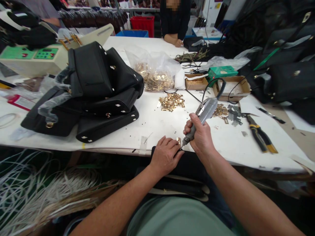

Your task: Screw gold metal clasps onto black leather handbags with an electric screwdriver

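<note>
My right hand is wrapped around a grey electric screwdriver, its cable rising from the back end. The driver's bit points down and left, beside a small gold metal fitting at the table's front edge. My left hand grips a black bag near the fitting, thumb and fingers on either side of the bit's tip. Most of this bag is hidden under my hands or in shadow, and the exact contact point of the bit cannot be made out.
Several finished-looking black bags are stacked on the left. Gold fittings lie in a pile ahead, with a plastic bag of more behind. Pliers and grey metal plates lie at right. A person leans on the far side.
</note>
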`<control>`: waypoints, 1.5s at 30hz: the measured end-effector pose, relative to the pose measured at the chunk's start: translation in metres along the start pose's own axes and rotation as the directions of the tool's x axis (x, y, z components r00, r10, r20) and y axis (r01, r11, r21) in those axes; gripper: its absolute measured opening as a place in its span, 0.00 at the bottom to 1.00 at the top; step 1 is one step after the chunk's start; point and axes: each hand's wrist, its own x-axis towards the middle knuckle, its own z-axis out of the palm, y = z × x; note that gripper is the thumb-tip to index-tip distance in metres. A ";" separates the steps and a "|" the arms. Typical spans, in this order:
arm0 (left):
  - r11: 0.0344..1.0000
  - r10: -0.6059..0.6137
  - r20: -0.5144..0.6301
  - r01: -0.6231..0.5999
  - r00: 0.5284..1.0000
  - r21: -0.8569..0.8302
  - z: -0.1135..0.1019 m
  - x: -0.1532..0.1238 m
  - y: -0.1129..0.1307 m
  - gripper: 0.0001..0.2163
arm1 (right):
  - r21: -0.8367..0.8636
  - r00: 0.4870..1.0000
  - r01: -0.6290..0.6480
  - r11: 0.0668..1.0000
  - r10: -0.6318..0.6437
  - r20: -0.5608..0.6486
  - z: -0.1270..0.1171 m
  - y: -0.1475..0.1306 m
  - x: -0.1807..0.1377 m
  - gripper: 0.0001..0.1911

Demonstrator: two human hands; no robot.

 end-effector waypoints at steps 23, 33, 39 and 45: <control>0.999 0.013 0.004 -0.013 1.000 0.039 0.001 0.000 -0.002 0.09 | -0.007 1.000 -0.002 1.000 0.002 0.008 0.000 0.006 -0.003 0.21; 1.000 0.008 -0.004 -0.008 1.000 0.013 0.002 0.000 -0.002 0.09 | -0.002 1.000 -0.002 1.000 0.002 -0.001 0.000 0.005 -0.004 0.21; 1.000 0.005 -0.012 -0.005 1.000 -0.001 0.002 -0.001 -0.003 0.11 | -0.036 0.996 0.093 0.995 -0.094 -0.014 0.001 -0.004 0.008 0.19; 1.000 -0.005 0.002 0.005 1.000 0.003 0.002 -0.001 -0.002 0.11 | -0.127 0.975 0.221 0.967 -0.223 0.001 0.006 0.004 0.024 0.19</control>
